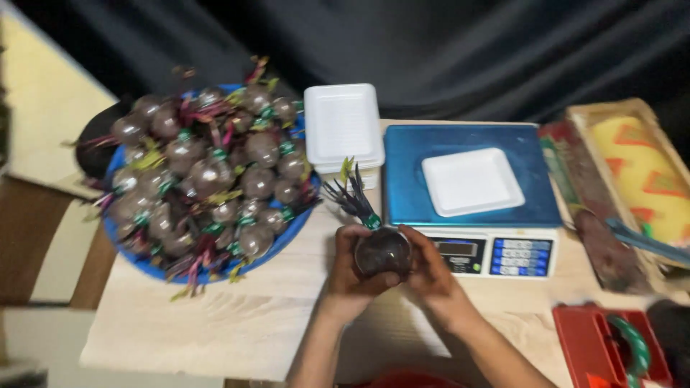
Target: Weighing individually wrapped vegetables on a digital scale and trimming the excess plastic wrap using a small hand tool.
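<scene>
A round dark beet (382, 251) wrapped in clear film sits between both my hands above the wooden table (237, 323). My left hand (346, 269) cups its left side and my right hand (428, 267) its right. Its cut stalks (350, 195), tied with a green band, point up and left. Just behind it stands a blue weighing scale (410, 194) with a white foam tray (471, 181) on its platform.
A blue basin (284, 237) heaped with several wrapped beets fills the left of the table. A stack of white foam trays (343, 126) stands behind. A wooden film dispenser (632, 165) is at the right, a red tool (596, 341) at the lower right.
</scene>
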